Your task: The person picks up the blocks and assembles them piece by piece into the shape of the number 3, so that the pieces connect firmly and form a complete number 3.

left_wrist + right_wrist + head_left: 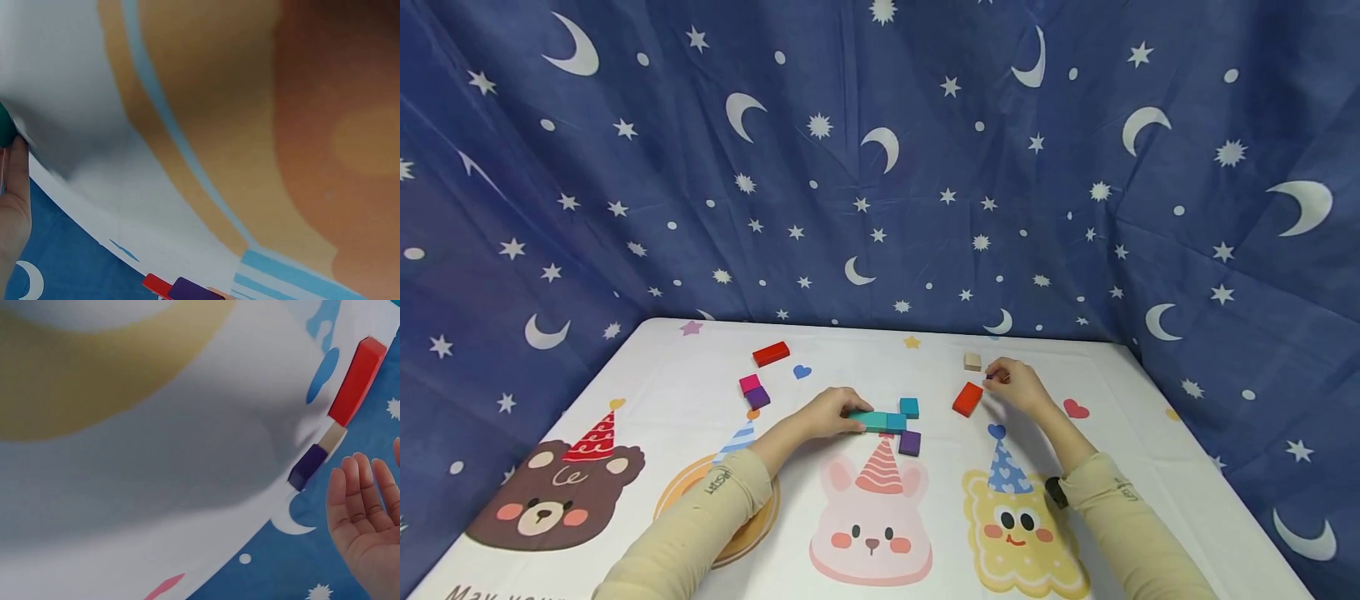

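Observation:
My left hand (831, 414) pinches the end of a long teal block (872, 422) lying on the table; only the block's green end (6, 128) shows in the left wrist view. Touching its right end is a blue cube (896, 423). Another blue cube (909, 407) and a purple cube (910, 443) sit close by. Over at the right, my right hand (1017, 387) is beside a small purple block (990, 377), mostly covered by the fingers in the head view. The right wrist view has this purple block (307, 467) on the table, with the fingers loosely extended and apart from it.
Near the right hand lie a red block (967, 400) and a plain wooden cube (972, 362). On the left are another red block (771, 354), a pink cube (749, 383) and a purple cube (757, 397). A starry blue curtain (880, 208) hangs behind the table (850, 358).

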`<action>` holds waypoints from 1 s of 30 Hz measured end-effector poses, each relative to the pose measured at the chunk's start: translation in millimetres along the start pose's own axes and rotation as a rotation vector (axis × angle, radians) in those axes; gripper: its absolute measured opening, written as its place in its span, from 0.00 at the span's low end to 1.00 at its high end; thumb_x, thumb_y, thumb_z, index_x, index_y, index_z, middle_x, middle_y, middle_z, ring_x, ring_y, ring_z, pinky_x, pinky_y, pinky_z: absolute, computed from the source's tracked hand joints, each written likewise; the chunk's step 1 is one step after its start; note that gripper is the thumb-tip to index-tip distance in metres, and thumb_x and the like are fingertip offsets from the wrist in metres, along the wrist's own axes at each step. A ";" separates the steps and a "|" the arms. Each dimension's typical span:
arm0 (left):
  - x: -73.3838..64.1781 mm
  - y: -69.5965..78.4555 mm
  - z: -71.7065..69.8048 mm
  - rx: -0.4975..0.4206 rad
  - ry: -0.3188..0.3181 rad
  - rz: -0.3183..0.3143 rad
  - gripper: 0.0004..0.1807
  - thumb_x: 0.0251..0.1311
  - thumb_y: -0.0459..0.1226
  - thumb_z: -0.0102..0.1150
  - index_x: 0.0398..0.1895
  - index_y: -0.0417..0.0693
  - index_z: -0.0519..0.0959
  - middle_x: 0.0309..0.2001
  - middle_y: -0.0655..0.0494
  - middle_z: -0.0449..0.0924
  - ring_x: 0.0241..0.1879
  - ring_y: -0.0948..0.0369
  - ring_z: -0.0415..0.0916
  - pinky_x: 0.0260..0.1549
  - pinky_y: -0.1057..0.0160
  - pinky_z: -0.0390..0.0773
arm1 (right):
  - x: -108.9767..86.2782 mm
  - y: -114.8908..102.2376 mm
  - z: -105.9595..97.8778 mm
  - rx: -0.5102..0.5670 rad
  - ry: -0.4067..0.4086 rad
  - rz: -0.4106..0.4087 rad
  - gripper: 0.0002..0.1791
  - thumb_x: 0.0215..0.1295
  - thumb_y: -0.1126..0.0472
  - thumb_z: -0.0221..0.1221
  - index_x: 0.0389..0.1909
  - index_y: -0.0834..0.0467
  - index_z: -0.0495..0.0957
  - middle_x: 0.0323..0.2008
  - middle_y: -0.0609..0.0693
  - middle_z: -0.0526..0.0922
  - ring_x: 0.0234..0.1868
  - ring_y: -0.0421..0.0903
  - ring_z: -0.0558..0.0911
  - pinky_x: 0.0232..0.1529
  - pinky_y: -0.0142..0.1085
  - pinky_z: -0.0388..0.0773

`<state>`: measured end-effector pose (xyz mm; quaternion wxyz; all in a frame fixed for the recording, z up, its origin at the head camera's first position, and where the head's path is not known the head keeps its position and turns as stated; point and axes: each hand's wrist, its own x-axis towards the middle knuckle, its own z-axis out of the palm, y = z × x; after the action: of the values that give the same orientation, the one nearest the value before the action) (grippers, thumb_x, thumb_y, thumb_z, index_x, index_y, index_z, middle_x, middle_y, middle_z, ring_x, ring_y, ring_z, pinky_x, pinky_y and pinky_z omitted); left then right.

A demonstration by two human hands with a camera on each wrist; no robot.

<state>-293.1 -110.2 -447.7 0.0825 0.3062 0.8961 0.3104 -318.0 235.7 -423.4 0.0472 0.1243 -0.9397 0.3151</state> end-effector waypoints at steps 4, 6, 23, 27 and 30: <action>-1.2 0.0 -0.6 -0.001 0.003 -0.004 0.16 0.55 0.36 0.64 0.47 0.40 0.82 0.43 0.49 0.82 0.37 0.63 0.71 0.39 0.69 0.72 | -0.1 3.5 -0.6 -0.006 0.003 0.017 0.11 0.59 0.66 0.60 0.39 0.70 0.76 0.28 0.59 0.79 0.33 0.52 0.77 0.42 0.44 0.76; -1.7 0.1 -0.7 -0.002 0.005 -0.005 0.16 0.55 0.36 0.64 0.47 0.40 0.82 0.43 0.49 0.82 0.36 0.63 0.71 0.39 0.69 0.72 | -0.5 4.4 -1.0 -0.010 0.006 0.020 0.11 0.59 0.66 0.60 0.39 0.70 0.76 0.28 0.59 0.79 0.33 0.52 0.76 0.41 0.43 0.76; -3.1 3.1 1.6 -0.005 0.022 -0.027 0.16 0.55 0.35 0.64 0.48 0.40 0.82 0.41 0.49 0.81 0.35 0.63 0.69 0.37 0.71 0.70 | -1.5 7.5 1.3 -0.028 -0.011 0.069 0.12 0.59 0.65 0.60 0.39 0.70 0.75 0.28 0.59 0.77 0.31 0.50 0.74 0.35 0.37 0.73; -3.5 3.2 1.5 0.000 0.026 -0.022 0.16 0.55 0.35 0.64 0.47 0.41 0.82 0.41 0.49 0.81 0.34 0.62 0.69 0.36 0.71 0.69 | -1.7 8.6 2.2 -0.034 -0.011 0.096 0.12 0.60 0.64 0.60 0.39 0.70 0.75 0.29 0.60 0.78 0.31 0.50 0.74 0.36 0.38 0.75; -3.2 3.8 1.3 -0.001 0.027 -0.025 0.16 0.55 0.35 0.64 0.47 0.41 0.82 0.41 0.49 0.81 0.35 0.62 0.70 0.37 0.71 0.69 | -0.9 10.3 2.7 -0.047 0.003 0.117 0.13 0.60 0.64 0.59 0.40 0.70 0.75 0.31 0.62 0.78 0.32 0.52 0.75 0.36 0.40 0.76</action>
<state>-288.2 -109.1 -446.5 0.0745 0.2908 0.9008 0.3137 -319.9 242.1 -431.7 0.0328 0.0676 -0.9525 0.2952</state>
